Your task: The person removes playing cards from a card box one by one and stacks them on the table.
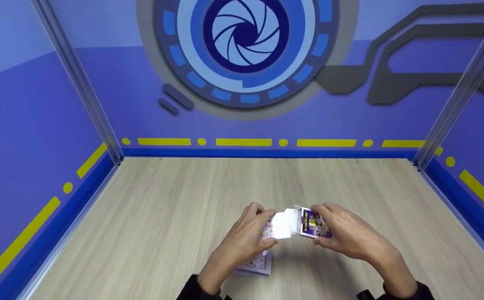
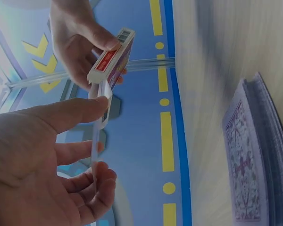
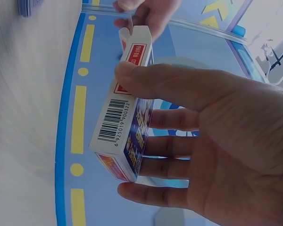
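My right hand point(image 1: 348, 233) grips a card box point(image 1: 316, 224), thumb on its barcode side point(image 3: 114, 117) and fingers on the opposite side. The box is purple and yellow on its face, with white and red narrow sides, and its open end points at my left hand point(image 1: 242, 235). Between that hand's thumb and fingers is a thin playing card point(image 2: 95, 153), edge-on in the left wrist view and glaring white in the head view point(image 1: 283, 227). Its far end meets the box's mouth beside a raised flap. Below the left hand, a deck of cards point(image 2: 245, 165) with ornate backs lies on the table.
The wood-grain table point(image 1: 175, 208) is bounded by blue printed walls point(image 1: 250, 125) at the back and both sides. Metal posts point(image 1: 86, 87) stand at the corners. Both hands are raised above the table's front half.
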### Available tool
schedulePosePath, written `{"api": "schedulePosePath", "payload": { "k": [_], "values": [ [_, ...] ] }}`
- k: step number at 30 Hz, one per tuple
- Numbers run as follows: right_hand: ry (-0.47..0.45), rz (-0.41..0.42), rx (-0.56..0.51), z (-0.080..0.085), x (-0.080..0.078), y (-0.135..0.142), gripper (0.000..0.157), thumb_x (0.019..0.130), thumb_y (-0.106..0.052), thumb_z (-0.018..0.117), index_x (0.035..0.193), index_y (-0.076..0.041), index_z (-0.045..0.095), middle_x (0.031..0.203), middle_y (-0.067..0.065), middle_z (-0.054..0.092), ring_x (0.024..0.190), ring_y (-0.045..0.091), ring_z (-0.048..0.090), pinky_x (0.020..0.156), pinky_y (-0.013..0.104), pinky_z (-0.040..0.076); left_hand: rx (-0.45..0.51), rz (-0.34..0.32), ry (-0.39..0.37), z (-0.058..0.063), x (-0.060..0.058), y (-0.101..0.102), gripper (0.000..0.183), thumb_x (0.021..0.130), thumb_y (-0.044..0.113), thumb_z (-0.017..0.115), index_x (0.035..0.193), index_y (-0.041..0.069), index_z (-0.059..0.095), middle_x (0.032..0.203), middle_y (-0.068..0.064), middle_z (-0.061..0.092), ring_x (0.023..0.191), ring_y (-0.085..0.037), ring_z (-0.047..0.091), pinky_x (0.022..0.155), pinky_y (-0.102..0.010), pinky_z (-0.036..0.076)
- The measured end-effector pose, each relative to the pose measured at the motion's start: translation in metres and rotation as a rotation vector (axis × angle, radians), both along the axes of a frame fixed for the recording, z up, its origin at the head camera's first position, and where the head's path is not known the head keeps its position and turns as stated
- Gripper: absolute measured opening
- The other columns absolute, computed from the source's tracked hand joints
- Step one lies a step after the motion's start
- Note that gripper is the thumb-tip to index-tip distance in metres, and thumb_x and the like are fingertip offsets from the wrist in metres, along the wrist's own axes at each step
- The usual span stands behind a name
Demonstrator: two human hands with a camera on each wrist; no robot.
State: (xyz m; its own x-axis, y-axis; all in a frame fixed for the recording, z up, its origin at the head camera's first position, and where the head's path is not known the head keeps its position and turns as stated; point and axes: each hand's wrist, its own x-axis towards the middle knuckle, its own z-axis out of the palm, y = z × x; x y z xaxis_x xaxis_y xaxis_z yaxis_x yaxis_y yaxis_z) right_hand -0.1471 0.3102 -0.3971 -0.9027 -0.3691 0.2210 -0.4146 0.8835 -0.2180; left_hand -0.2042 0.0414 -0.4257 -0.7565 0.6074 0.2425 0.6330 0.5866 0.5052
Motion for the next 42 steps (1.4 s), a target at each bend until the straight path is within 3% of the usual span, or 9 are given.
{"api": "schedulePosePath", "payload": {
  "k": [12, 19, 26, 34, 42],
  "values": [
    [-0.024, -0.084, -0.092, 0.010, 0.003, 0.025, 0.068, 0.081, -0.025, 0.089, 0.137, -0.001, 0.057, 0.124, 0.017, 0.064, 0.099, 0.021, 0.060, 0.076, 0.040, 0.055, -0.123, 0.036, -0.141, 0.007, -0.004, -0.020, 0.064, 0.083, 0.006, 0.081, 0.142, 0.011, 0.057, 0.136, -0.008, 0.048, 0.113, -0.019, 0.055, 0.087, -0.032, 0.054],
    [-0.042, -0.100, -0.118, 0.012, 0.004, 0.029, 0.069, 0.082, -0.026, 0.088, 0.139, 0.000, 0.057, 0.127, 0.019, 0.062, 0.102, 0.024, 0.060, 0.077, 0.041, 0.055, -0.220, 0.012, -0.161, 0.007, -0.005, -0.028, 0.059, 0.077, 0.007, 0.088, 0.130, 0.009, 0.062, 0.119, -0.004, 0.053, 0.109, -0.019, 0.052, 0.094, -0.037, 0.052],
    [-0.071, -0.113, -0.132, 0.012, 0.004, 0.029, 0.070, 0.083, -0.027, 0.088, 0.140, 0.000, 0.056, 0.131, 0.023, 0.061, 0.105, 0.028, 0.061, 0.080, 0.045, 0.056, -0.287, 0.007, -0.195, 0.000, -0.005, -0.027, 0.061, 0.071, 0.005, 0.091, 0.127, 0.016, 0.069, 0.117, -0.002, 0.053, 0.107, -0.019, 0.049, 0.093, -0.038, 0.050],
    [-0.078, -0.114, -0.121, 0.013, 0.004, 0.027, 0.070, 0.083, -0.028, 0.087, 0.139, -0.001, 0.056, 0.131, 0.022, 0.061, 0.103, 0.026, 0.061, 0.078, 0.042, 0.055, -0.400, 0.014, -0.231, -0.009, -0.001, -0.020, 0.058, 0.067, 0.006, 0.093, 0.120, 0.014, 0.070, 0.102, 0.001, 0.055, 0.093, -0.015, 0.052, 0.088, -0.035, 0.051],
    [-0.055, -0.109, -0.106, 0.011, 0.004, 0.026, 0.069, 0.082, -0.027, 0.088, 0.138, -0.001, 0.056, 0.130, 0.020, 0.062, 0.104, 0.026, 0.062, 0.080, 0.043, 0.055, -0.479, 0.004, -0.196, -0.016, 0.002, -0.012, 0.059, 0.063, 0.004, 0.093, 0.117, 0.013, 0.070, 0.097, 0.000, 0.056, 0.089, -0.015, 0.051, 0.081, -0.032, 0.052]
  ]
}}
